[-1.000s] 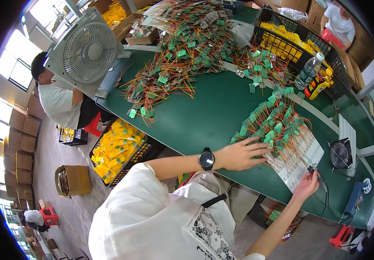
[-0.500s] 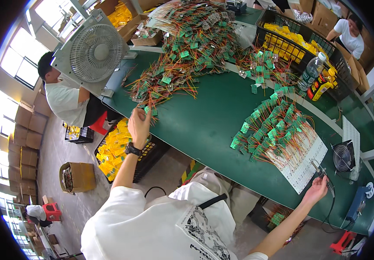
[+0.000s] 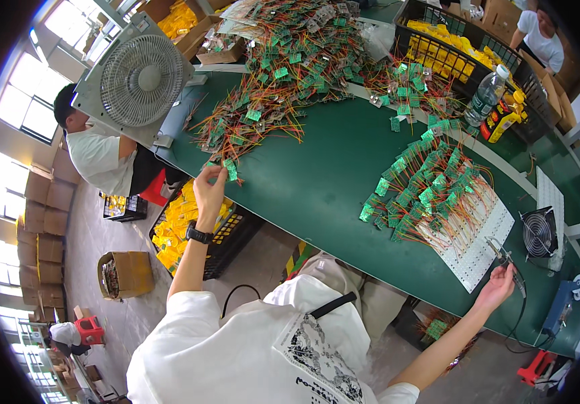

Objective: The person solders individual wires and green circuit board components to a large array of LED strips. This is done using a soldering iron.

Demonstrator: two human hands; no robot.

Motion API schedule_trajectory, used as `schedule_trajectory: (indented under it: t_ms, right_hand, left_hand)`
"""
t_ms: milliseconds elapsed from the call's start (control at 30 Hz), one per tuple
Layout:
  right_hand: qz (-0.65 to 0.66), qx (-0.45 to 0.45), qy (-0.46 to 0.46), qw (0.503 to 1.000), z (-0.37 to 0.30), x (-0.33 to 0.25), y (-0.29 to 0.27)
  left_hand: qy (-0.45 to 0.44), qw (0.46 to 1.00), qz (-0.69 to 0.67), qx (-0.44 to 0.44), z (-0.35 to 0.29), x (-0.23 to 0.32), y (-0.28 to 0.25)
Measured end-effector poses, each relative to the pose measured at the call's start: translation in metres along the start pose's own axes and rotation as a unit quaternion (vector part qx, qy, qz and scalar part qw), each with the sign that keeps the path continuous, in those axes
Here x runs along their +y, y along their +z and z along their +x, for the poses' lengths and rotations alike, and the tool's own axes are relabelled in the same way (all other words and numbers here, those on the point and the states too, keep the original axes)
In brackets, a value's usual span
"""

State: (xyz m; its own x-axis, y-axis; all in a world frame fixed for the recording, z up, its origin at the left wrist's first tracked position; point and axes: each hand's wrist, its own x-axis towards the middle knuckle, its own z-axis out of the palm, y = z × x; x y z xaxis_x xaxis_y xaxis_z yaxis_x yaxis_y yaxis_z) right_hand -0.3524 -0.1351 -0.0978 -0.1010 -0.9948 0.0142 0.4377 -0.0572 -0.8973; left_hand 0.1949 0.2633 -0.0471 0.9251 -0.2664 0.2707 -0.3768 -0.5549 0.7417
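At the table's left edge, my left hand is closed in a pinch at a small green circuit board with thin wires. The board is at the near tip of a large heap of wired circuit boards. My right hand grips a soldering iron with a black cable, its metal end pointing at a white perforated board. Rows of green circuit boards lie across the upper part of that perforated board, their red and yellow wires spread over the holes.
A large fan stands at the far left, a small black fan at the right. Near it is a blue device with a white reel. A bottle stands by a black crate. Yellow packets fill another crate below.
My left hand has drawn back slightly toward the table edge, and the small circuit board at its fingertips now shows more fully. My right hand keeps hold of the soldering iron; the view has shifted slightly.
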Motion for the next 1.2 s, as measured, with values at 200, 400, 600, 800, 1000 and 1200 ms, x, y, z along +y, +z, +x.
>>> schedule_trajectory:
  t_ms: [200, 400, 600, 800, 1000, 1200]
  right_hand:
    - [0.007, -0.012, -0.002, 1.0, 0.0, 0.003, -0.003]
    - [0.001, 0.019, 0.002, 1.0, -0.007, -0.008, 0.018]
    - [-0.012, -0.008, -0.004, 1.0, -0.009, -0.008, 0.015]
    - [-0.035, 0.045, -0.007, 0.998, -0.009, -0.01, 0.019]
    - [-0.059, 0.047, 0.001, 0.997, -0.007, -0.009, 0.016]
    - [-0.061, 0.042, -0.014, 0.997, -0.008, -0.008, 0.022]
  left_hand:
    - [-0.05, 0.966, -0.24, -0.079, -0.032, 0.06, 0.003]
    - [-0.012, 0.901, -0.288, -0.325, -0.073, 0.139, 0.067]
    - [0.163, 0.767, -0.319, -0.533, -0.116, 0.244, 0.156]
    - [0.326, 0.677, -0.2, -0.629, -0.156, 0.295, 0.214]
    - [0.478, 0.691, -0.212, -0.499, -0.188, 0.29, 0.269]
    - [0.564, 0.653, -0.153, -0.482, -0.181, 0.273, 0.287]
